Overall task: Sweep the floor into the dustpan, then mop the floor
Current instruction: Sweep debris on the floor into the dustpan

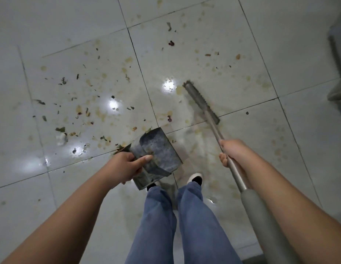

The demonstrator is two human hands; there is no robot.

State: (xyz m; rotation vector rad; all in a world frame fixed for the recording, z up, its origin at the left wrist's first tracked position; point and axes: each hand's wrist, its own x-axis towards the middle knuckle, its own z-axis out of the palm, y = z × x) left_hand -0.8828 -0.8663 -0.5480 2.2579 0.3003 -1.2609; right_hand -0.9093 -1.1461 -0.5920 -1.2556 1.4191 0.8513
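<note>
Head view, looking straight down at pale floor tiles [213, 46] with dark grout lines.

Debris [78, 109]: dark leaf-like flecks and tan smears scattered from 9 o'clock through 12 o'clock of the frame, densest at 9–10. A small white crumpled scrap [61, 139] lies at 9 o'clock, left of the dustpan. Several bright light reflections on the tile among the mess.

Left hand [127, 164], just left of centre at about 7 o'clock: fingers and thumb curled round the side wall of the grey metal dustpan [156, 151], thumb lying across the inside. Pan is tilted, its open mouth toward 11 o'clock, its front corner close to the debris nearest it. Some dirt shows on the pan's inner face. Cannot tell whether the front edge touches the floor.

Centre bottom, 6 o'clock: two legs in blue trousers [194, 216], white shoe tip [194, 177] showing just below the pan.

Right hand [230, 151], at 4 o'clock of centre: wrapped around the metal shaft of the broom [234, 168], well apart from the left hand. Shaft runs from a grey padded grip at 5 o'clock up toward 12 o'clock. The broom head [201, 102] is narrow and grey, sits on the tile right of centre, at 1 o'clock of the dustpan, with a clear gap between them. Wet-looking tan smears around the head.

Far right, 3 o'clock: blurred grey object [337, 54], cannot identify.
</note>
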